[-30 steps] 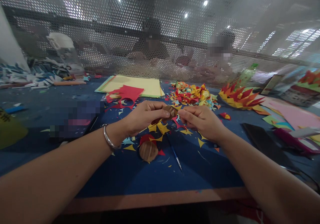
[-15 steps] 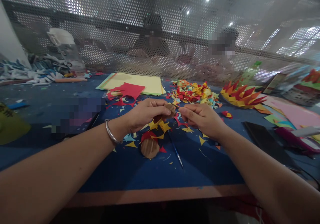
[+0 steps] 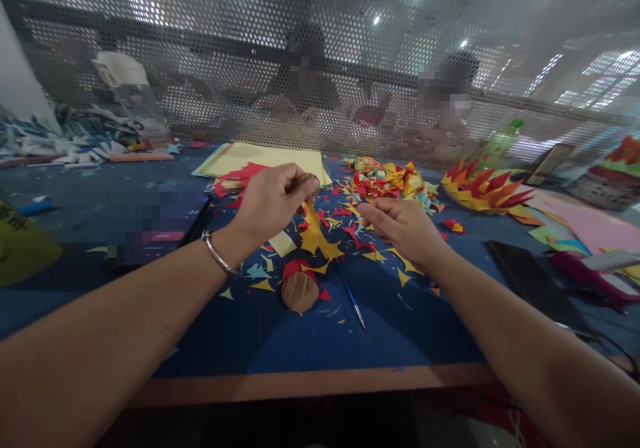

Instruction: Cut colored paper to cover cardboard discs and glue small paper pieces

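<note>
My left hand (image 3: 275, 201), with a silver bangle at the wrist, is held above the scraps with its fingertips pinched together. What they hold, if anything, is hidden. Just beneath those fingertips is a yellow paper scrap (image 3: 317, 238); I cannot tell whether they touch it. My right hand (image 3: 397, 228) is closed, thumb against the fingers, over the scraps to the right; anything in it is too small to make out. A round wooden disc (image 3: 300, 293) with red paper at its top edge lies in front, beside a thin blue brush (image 3: 353, 298).
Behind my hands are stacked yellow paper sheets (image 3: 280, 158), cut red paper (image 3: 237, 175) and a pile of curled paper bits (image 3: 390, 181). A flame-coloured paper piece (image 3: 485, 191), a black phone-like slab (image 3: 530, 285) and a magenta case (image 3: 590, 278) are on the right. A phone (image 3: 165, 228) stands left.
My left hand has moved up and slightly left, away from the right hand. The wooden disc it held is out of sight. My right hand has stayed nearly in place.
</note>
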`<move>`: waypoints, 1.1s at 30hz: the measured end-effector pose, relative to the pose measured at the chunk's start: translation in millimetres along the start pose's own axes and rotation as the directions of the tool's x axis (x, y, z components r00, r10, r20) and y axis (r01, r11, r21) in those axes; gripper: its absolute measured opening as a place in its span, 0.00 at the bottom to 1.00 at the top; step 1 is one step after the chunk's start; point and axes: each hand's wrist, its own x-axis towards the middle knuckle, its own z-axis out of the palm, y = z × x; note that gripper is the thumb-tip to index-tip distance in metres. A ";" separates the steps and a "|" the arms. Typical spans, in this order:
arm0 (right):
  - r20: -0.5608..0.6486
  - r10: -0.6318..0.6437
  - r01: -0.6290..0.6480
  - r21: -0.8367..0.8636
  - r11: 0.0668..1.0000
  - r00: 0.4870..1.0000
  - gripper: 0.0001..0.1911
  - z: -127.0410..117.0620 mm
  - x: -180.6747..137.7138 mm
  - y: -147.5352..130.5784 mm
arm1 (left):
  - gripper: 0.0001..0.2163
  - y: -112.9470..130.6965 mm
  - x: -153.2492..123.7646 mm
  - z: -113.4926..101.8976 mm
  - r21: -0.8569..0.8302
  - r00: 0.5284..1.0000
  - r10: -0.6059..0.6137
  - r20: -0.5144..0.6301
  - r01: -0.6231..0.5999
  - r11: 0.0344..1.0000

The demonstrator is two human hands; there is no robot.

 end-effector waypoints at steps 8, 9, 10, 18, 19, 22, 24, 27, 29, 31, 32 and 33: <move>0.012 0.011 -0.010 -0.047 0.999 1.000 0.26 -0.3 0.4 -4.5 | 0.08 4.1 4.2 -6.5 -0.214 0.992 0.009 -0.127 -0.036 0.976; 0.010 0.010 -0.010 -0.050 0.999 1.000 0.27 -0.4 0.5 -4.4 | 0.08 3.2 4.1 -4.2 -0.243 0.999 -0.004 -0.038 -0.005 0.970; 0.007 0.007 -0.006 -0.056 0.998 1.000 0.27 -0.4 0.6 -4.4 | 0.07 1.8 4.1 -1.5 -0.263 0.998 -0.027 0.061 0.043 0.964; 0.006 -0.009 0.009 -0.119 0.993 1.000 0.27 -2.6 1.2 -4.7 | 0.07 3.5 5.5 0.6 -0.376 0.980 -0.109 0.165 0.165 0.912; 0.004 -0.014 0.014 -0.133 0.991 1.000 0.27 -2.9 1.4 -4.4 | 0.07 6.5 5.0 -1.6 -0.413 0.982 -0.103 0.156 0.159 0.897; 0.005 -0.021 0.022 -0.161 0.987 1.000 0.28 -3.4 2.2 -2.8 | 0.05 13.2 0.8 -3.5 -0.391 0.933 -0.081 0.351 0.224 0.893; 0.013 -0.018 0.020 -0.164 0.986 1.000 0.29 -3.4 2.9 -1.3 | 0.06 13.4 -3.0 0.2 -0.298 0.847 -0.074 0.527 0.266 0.917; 0.026 -0.019 0.023 -0.181 0.983 0.999 0.29 -3.3 4.0 0.6 | 0.07 9.7 -7.4 7.8 -0.192 0.801 -0.057 0.596 0.211 0.958; 0.030 -0.025 0.030 -0.211 0.977 0.999 0.29 -3.0 4.6 1.4 | 0.07 8.0 -8.5 9.9 -0.142 0.817 -0.027 0.575 0.133 0.981; 0.035 -0.024 0.032 -0.241 0.970 0.999 0.28 -2.6 5.1 2.0 | 0.08 8.3 -8.5 9.0 -0.110 0.818 -0.018 0.574 0.098 0.989; 0.040 -0.022 0.031 -0.249 0.968 0.999 0.28 -2.3 5.3 2.4 | 0.08 9.1 -8.4 8.1 -0.097 0.810 -0.028 0.585 0.104 0.990; 0.046 -0.019 0.031 -0.253 0.967 0.999 0.28 -2.1 5.5 2.8 | 0.09 9.9 -8.3 7.2 -0.086 0.799 -0.048 0.599 0.124 0.989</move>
